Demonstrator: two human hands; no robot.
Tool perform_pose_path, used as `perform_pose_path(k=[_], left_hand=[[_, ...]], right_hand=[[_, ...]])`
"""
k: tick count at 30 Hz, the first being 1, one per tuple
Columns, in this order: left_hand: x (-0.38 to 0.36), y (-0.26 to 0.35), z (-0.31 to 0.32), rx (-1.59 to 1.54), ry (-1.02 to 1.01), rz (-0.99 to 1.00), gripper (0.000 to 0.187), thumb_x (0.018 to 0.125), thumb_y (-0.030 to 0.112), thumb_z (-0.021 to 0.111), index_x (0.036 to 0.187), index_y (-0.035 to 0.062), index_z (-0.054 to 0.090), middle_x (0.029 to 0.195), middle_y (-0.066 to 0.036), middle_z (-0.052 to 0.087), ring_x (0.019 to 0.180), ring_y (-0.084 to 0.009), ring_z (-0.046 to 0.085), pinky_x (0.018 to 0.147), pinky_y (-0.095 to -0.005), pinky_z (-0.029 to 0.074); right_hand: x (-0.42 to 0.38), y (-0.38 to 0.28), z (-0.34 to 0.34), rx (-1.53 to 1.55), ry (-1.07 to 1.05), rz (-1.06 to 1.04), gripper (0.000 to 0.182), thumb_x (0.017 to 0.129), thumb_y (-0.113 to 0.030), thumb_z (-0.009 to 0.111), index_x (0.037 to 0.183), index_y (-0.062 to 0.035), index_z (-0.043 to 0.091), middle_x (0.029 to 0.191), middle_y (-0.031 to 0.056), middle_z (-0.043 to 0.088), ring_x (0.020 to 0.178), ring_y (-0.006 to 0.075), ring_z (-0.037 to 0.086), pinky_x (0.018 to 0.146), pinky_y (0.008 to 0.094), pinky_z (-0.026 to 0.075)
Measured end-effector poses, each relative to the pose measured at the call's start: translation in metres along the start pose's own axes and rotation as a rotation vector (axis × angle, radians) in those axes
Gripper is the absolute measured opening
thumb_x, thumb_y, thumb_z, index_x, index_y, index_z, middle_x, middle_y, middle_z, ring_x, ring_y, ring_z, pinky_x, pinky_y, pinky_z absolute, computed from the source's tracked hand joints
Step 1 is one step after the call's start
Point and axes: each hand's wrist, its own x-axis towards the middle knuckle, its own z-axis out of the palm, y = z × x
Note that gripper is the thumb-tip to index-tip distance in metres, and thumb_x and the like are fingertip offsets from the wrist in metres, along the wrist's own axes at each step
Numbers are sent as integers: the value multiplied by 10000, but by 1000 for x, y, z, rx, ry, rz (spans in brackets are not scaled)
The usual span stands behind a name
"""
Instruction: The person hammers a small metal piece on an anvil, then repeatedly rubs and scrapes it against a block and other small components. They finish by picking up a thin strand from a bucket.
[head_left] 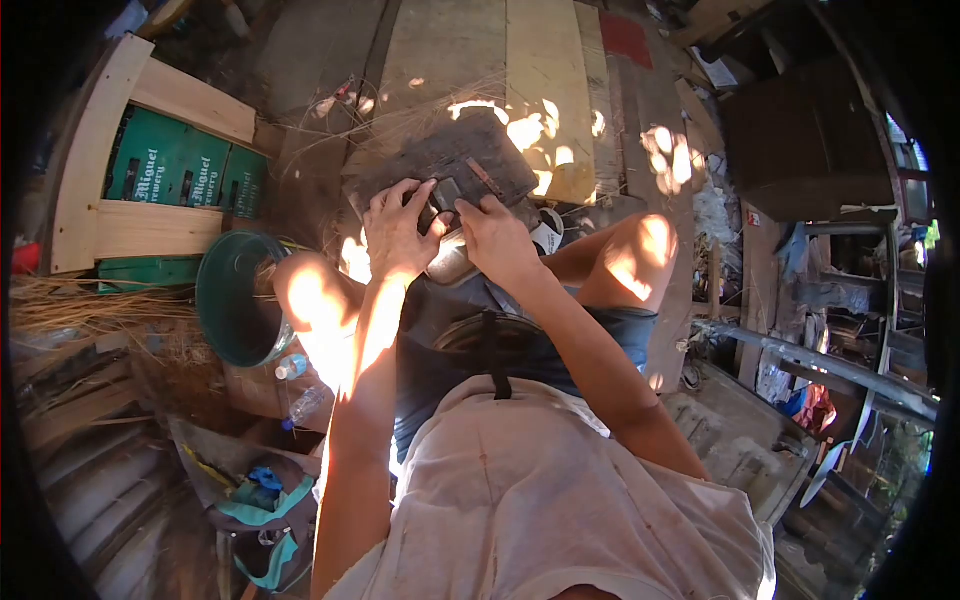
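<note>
My left hand (397, 228) is curled round a small dark block-like piece (446, 194), thumb and fingers pressed against it. My right hand (497, 240) is closed close beside that piece, its index finger pointing toward it; whatever lies inside these fingers is hidden. Both hands are over the near edge of a dark, worn wooden board (430, 152). A narrow reddish-brown strip (485, 177) lies on the board, just beyond my right fingers. Below and between my hands shows a rounded silvery metal object (453, 260), partly covered by them.
Left of my knee stands a dark green bucket (212, 300), with plastic bottles (292, 367) near it. Green crates (170, 165) sit behind a wooden frame further left. Wooden planks (545, 60) lie ahead. A bag (265, 520) rests at lower left; shelves are on the right.
</note>
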Motion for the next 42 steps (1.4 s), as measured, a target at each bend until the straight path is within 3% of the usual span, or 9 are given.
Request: perform_pose_path(k=[4,19,21,26,29,37,38,41,42], left_hand=[[-1,-3,1,-51,-11,-1,554,829,421,727,1327,212,607,1312,-37,558,1230,-329,466,1026,-479,383],[3,1,-3,10,-28,10,484,852,325,708,1297,162,606,1308,-22,531,1232,-314,460,1007,-463,367],[-1,1,-2,9,-9,30,481,859,331,700,1300,165,602,1307,-19,530,1232,-312,459,1007,-464,369],[1,3,-5,-6,-56,21,503,846,270,688,1326,172,575,1319,-31,538,1211,-351,464,1005,-507,378],[-1,2,-4,10,-46,36,509,858,313,678,1332,167,564,1320,-20,521,1244,-320,446,1032,-476,361],[-3,4,-2,37,-29,49,521,851,315,680,1331,159,550,1336,-29,516,1219,-334,454,1010,-494,365],[-4,4,-3,18,-17,69,509,861,322,672,1328,156,554,1341,-30,516,1218,-342,454,1007,-505,366],[0,3,-2,20,-14,82,501,864,318,674,1323,155,560,1339,-30,516,1221,-348,454,1002,-512,368],[0,4,-5,11,-53,67,501,867,322,668,1326,154,558,1343,-26,517,1224,-350,452,1006,-512,368]], right_hand=[[-3,-8,-2,-10,-147,106,349,939,-168,566,1276,-83,599,930,184,620,781,408,660,675,492,558],[16,-22,-8,-116,-305,182,516,820,-75,595,1328,-50,505,954,241,647,805,434,676,685,507,554],[16,-25,-9,-126,-231,115,315,840,-99,612,1125,10,535,910,243,654,769,411,693,658,459,576],[24,-23,-9,-119,-240,113,339,845,-156,651,1118,10,539,910,234,655,770,394,695,650,447,576],[10,-22,-9,-85,-274,170,493,812,-88,610,1290,-26,509,952,253,647,812,432,676,689,510,552],[5,-19,-10,-172,-233,111,411,788,-116,696,1144,24,548,912,213,653,773,374,704,631,418,587],[12,-20,-8,-83,-230,167,500,800,-74,620,1288,-43,516,951,225,652,801,426,683,674,478,572],[33,-15,-5,-94,-250,115,467,807,-77,616,1264,-47,523,956,224,649,803,433,683,676,488,572],[28,-17,-9,-155,-222,75,347,829,-112,633,1142,20,561,923,203,668,774,376,709,636,415,590]])
